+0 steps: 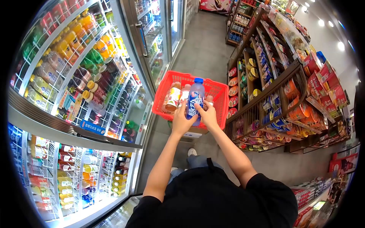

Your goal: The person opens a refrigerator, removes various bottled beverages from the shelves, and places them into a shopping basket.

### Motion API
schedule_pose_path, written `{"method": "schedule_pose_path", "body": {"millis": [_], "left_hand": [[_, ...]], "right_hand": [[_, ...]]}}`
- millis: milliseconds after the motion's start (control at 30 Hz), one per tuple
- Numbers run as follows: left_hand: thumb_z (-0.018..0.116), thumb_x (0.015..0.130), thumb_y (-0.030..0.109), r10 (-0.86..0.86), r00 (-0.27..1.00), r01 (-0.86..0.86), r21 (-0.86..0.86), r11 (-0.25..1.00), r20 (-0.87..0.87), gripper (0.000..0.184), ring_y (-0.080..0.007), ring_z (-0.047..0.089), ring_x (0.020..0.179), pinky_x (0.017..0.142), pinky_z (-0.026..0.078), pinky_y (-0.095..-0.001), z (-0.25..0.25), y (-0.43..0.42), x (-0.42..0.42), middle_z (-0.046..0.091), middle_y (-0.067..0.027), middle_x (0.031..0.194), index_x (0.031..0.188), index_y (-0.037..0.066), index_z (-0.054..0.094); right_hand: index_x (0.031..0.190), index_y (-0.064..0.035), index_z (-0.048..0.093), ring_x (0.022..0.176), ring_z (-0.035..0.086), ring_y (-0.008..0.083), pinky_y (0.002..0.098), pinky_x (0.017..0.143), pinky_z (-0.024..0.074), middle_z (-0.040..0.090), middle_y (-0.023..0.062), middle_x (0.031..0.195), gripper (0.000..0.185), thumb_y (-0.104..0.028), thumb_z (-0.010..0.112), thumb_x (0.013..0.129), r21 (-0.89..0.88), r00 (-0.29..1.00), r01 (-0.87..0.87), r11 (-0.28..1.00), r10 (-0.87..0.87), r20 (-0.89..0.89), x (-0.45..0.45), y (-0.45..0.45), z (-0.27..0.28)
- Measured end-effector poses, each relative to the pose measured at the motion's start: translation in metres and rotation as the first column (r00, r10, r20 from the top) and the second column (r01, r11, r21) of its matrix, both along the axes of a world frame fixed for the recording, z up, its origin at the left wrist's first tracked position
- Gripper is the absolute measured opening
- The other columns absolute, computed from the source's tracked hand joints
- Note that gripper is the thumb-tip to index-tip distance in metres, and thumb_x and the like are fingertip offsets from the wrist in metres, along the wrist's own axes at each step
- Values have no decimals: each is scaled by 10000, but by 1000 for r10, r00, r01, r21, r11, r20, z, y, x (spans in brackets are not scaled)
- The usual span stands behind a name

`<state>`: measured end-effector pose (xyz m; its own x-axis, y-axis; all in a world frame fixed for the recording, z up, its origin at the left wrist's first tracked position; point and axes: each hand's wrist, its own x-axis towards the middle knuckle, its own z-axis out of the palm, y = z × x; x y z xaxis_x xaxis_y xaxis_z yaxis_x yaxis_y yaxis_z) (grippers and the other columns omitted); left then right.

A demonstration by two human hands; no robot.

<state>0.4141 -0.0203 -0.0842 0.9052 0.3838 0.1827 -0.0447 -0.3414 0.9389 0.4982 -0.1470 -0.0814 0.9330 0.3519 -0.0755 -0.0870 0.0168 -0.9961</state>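
Note:
Between my two hands is a blue drink bottle (197, 93) with a blue cap, held roughly upright over the near side of a red plastic basket (159, 89). My left hand (183, 118) wraps its lower left side, and my right hand (207, 114) grips the lower right. Several other bottles stand or lean inside the basket: a juice bottle (173, 97) with a yellow and white label at the left, a pinkish bottle (185, 93) beside it, and another bottle (209, 98) partly hidden behind my right hand. A cardboard box (195, 131) shows beneath the basket.
At left stands a lit drinks cooler (76, 121) with rows of bottles; more glass cooler doors (148, 38) continue beyond it. A snack rack (273, 91) with cup noodles rises close on the right. Grey floor (201, 41) runs up the aisle between them.

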Motion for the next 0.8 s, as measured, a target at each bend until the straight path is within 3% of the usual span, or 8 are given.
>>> {"method": "schedule_pose_path", "body": {"millis": [167, 233, 300, 433, 467, 500, 600, 800], "left_hand": [[771, 721, 291, -57, 989, 68, 78, 995, -133, 889, -361, 627, 1070, 883, 499, -423, -24, -15, 55, 626, -271, 1162, 1437, -44, 364], [774, 730, 215, -34, 992, 54, 168, 984, -123, 882, -232, 695, 925, 820, 546, -348, -45, -19, 73, 670, -202, 1089, 1456, -38, 341], [754, 728, 299, -59, 979, 85, 133, 987, -193, 878, -378, 640, 1031, 880, 500, -439, -56, -24, 82, 635, -269, 1137, 1436, -38, 359], [739, 714, 289, -50, 970, 75, 97, 992, -239, 843, -400, 632, 1028, 872, 500, -459, -83, -33, 93, 646, -264, 1109, 1418, -15, 390], [727, 715, 291, -34, 963, 81, 168, 982, -267, 821, -407, 627, 1030, 871, 499, -472, -86, -35, 94, 644, -267, 1112, 1414, 9, 403], [720, 716, 303, 12, 949, 53, 195, 979, -314, 781, -416, 627, 1017, 864, 499, -490, -88, -38, 96, 646, -260, 1106, 1386, 23, 433], [713, 722, 274, 60, 934, 31, 250, 968, -351, 574, -395, 661, 934, 811, 512, -470, -105, -44, 103, 685, -223, 969, 1229, 66, 544], [691, 804, 305, 155, 908, -1, 366, 930, -390, 521, -412, 661, 891, 782, 518, -510, -81, -47, 109, 686, -223, 957, 1245, 54, 573]], "right_hand": [[1349, 130, 451, 914, 670, 179, 289, 770, 540, 680, 194, 1068, 748, -337, 749, 847, -310, 991, 28, 950, 15, 134, 48, -23, -33], [1347, 126, 453, 938, 677, 207, 315, 786, 548, 677, 210, 1076, 767, -355, 754, 831, -278, 992, -3, 961, 37, 117, 63, -31, -33], [1348, 127, 450, 949, 680, 223, 325, 796, 554, 672, 220, 1080, 778, -358, 754, 821, -330, 992, -108, 938, 122, 20, 74, -40, -36], [1390, 91, 427, 936, 689, 224, 334, 802, 560, 671, 213, 1113, 820, -334, 769, 779, -275, 970, -223, 935, 185, -158, 99, -49, -90], [1414, 64, 405, 830, 685, 178, 307, 583, 566, 676, 152, 1011, 808, -331, 765, 808, -303, 974, -224, 926, 202, -101, 103, -49, -103], [1414, 64, 405, 830, 685, 178, 307, 583, 566, 676, 152, 1011, 808, -331, 765, 808, -298, 974, -225, 928, 204, -100, 105, -49, -109], [1161, 26, 659, 741, 694, 169, 316, 630, 553, 715, 134, 907, 565, -346, 773, 752, -516, 980, -196, 834, 188, -69, 114, -49, -105], [1013, 3, 725, 722, 699, 195, 330, 674, 556, 719, 149, 837, 525, -449, 742, 746, -577, 982, -187, 795, 160, -98, 130, -35, -99]]}}
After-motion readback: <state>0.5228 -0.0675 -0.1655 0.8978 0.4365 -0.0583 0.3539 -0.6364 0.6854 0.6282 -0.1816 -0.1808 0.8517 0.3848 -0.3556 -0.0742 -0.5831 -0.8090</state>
